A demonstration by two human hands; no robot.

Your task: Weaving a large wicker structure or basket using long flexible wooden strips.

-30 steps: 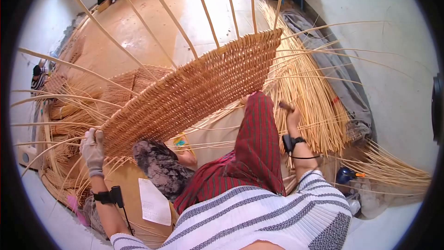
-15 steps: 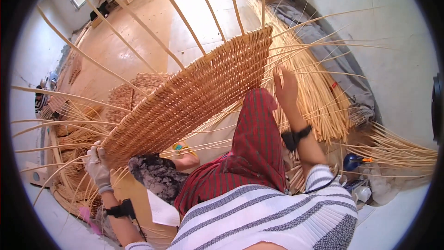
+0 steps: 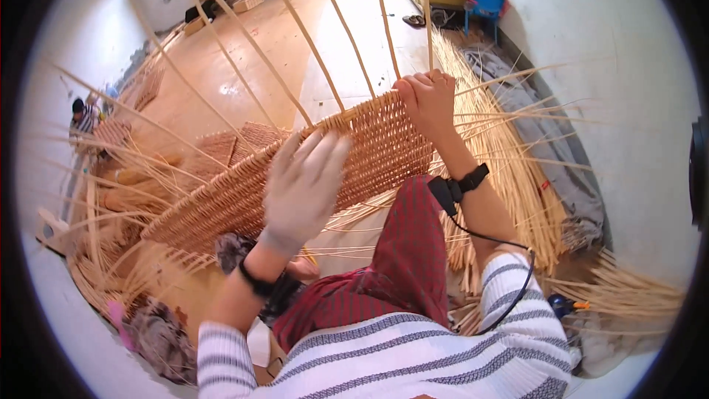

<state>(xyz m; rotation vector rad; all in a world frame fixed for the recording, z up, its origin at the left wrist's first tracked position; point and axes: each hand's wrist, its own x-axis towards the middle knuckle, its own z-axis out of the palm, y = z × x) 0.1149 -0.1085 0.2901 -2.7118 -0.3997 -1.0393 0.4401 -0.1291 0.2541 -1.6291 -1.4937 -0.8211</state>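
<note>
A large woven wicker panel (image 3: pixel 236 192) lies tilted across my lap, with long bare cane stakes (image 3: pixel 295 37) fanning up from its top edge. My left hand (image 3: pixel 304 185), in a pale glove, hovers blurred in front of the weave with fingers spread and nothing in it. My right hand (image 3: pixel 427 100) is bare and grips the panel's upper rim at the right end, fingers curled over the edge beside a stake. Both wrists carry black bands; a cable runs from the right one.
Bundles of loose cane (image 3: pixel 509 177) lie on the floor at right along a white wall (image 3: pixel 613 66). More woven pieces (image 3: pixel 251 137) and cane sit at left. A person (image 3: pixel 83 114) sits far left. A blue stool (image 3: pixel 484 6) stands at the back.
My left hand left the panel's lower left end and rose to the middle of the weave. My right hand climbed from the cane at right up to the panel's top rim. The view swung upward.
</note>
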